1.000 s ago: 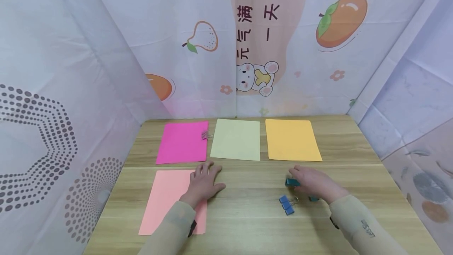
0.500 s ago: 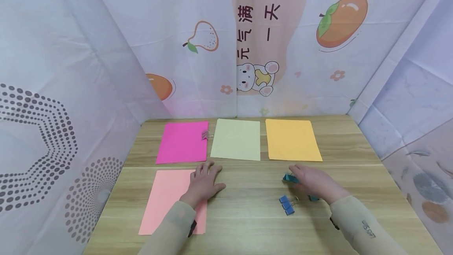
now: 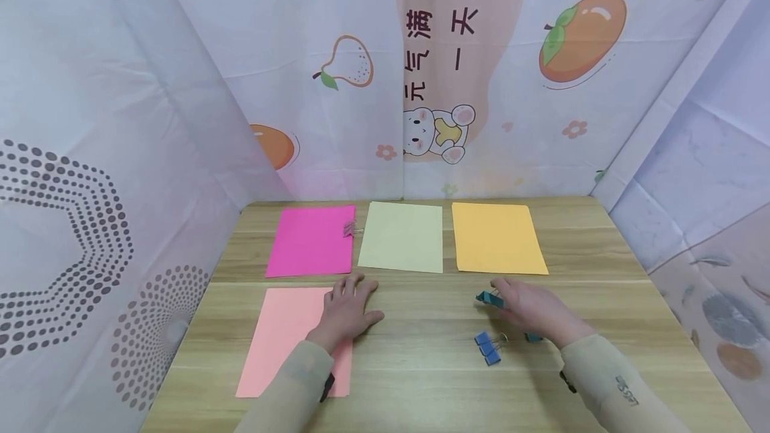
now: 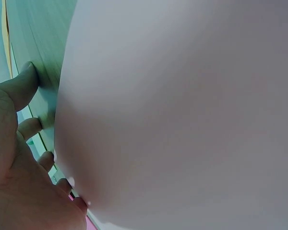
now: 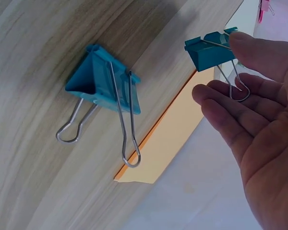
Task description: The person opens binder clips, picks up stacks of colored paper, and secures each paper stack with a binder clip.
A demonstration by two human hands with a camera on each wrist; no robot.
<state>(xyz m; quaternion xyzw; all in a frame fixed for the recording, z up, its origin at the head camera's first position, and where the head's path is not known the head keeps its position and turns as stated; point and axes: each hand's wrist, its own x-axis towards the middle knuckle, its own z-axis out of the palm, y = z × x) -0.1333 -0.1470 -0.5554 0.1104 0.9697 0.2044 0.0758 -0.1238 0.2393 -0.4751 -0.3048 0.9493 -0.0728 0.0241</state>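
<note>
partly behind right hand, teal clip

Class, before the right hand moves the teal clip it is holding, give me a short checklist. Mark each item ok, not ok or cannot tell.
1. Right hand has hold of a teal clip: ok.
2. Left hand free to help: ok; it holds nothing and rests partly over the light pink paper.
3. No other clips near the right hand: not ok; the blue clip and a second teal clip lie close by.
4. Yellow paper without a clip: ok, none shows on it.
5. Number of yellow sheets checked: cannot tell.
</note>
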